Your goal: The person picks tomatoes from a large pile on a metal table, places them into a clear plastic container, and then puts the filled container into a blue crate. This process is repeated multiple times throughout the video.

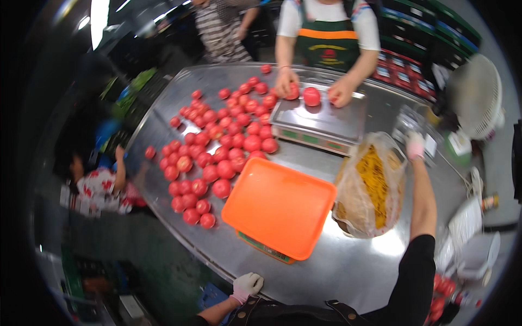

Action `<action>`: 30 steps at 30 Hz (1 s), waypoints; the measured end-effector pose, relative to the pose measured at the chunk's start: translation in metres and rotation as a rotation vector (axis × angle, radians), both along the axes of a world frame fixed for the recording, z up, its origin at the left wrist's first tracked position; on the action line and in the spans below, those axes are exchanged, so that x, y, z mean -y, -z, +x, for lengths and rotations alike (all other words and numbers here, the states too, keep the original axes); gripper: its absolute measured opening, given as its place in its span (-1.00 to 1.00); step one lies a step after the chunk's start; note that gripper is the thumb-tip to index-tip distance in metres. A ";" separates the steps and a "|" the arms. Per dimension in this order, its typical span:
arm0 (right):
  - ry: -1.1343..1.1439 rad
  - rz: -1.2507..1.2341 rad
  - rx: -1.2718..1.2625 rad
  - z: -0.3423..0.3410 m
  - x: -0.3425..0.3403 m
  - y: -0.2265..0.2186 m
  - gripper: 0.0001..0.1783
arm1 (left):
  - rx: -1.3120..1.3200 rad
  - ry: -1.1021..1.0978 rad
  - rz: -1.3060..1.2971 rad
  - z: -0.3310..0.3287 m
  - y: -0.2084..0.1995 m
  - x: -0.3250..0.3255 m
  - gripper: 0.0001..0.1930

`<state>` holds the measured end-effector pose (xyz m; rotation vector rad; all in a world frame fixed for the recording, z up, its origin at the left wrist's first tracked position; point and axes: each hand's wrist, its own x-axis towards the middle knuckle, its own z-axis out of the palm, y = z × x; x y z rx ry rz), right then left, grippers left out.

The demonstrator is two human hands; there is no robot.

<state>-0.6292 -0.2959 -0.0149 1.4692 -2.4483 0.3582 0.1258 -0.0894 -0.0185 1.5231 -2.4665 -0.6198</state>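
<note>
My left hand point(247, 286), in a white and pink glove, rests on the near edge of the metal table point(321, 280) with its fingers curled and nothing visible in them. My right hand point(415, 145), gloved alike, reaches far right. Its fingers close on crinkled clear plastic packaging point(406, 120); the fingertips are partly hidden. Between my arms, an empty orange tray point(280, 206) sits on a small scale point(263, 247). Right of it stands a translucent plastic bag point(356, 204) filled with many yellow rubber bands point(374, 185).
Many red tomatoes point(223, 155) spread over the table's left side. Across from me, a person in a green apron point(329, 46) handles tomatoes on a steel-topped scale point(321, 122). A white fan point(478, 98) stands at right, near a cable. Other people stand behind and at left.
</note>
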 end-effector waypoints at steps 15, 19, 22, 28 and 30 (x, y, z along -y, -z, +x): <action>-0.010 0.155 0.208 -0.045 0.024 0.031 -0.74 | -0.018 0.058 0.064 -0.003 -0.013 0.004 -0.86; -0.023 0.188 0.151 -0.034 0.009 0.033 -0.76 | 0.019 0.018 0.121 -0.004 -0.019 0.003 -0.82; -0.069 0.206 0.037 0.012 -0.011 0.007 -0.74 | 0.006 0.006 0.110 -0.002 -0.018 -0.001 -0.81; -0.029 0.045 -0.174 0.064 -0.087 -0.035 -0.82 | -0.048 0.000 0.039 0.005 -0.008 -0.007 -0.84; -0.046 -0.100 -0.120 0.082 -0.120 -0.063 -0.84 | -0.026 -0.008 0.076 0.008 -0.006 -0.006 -0.83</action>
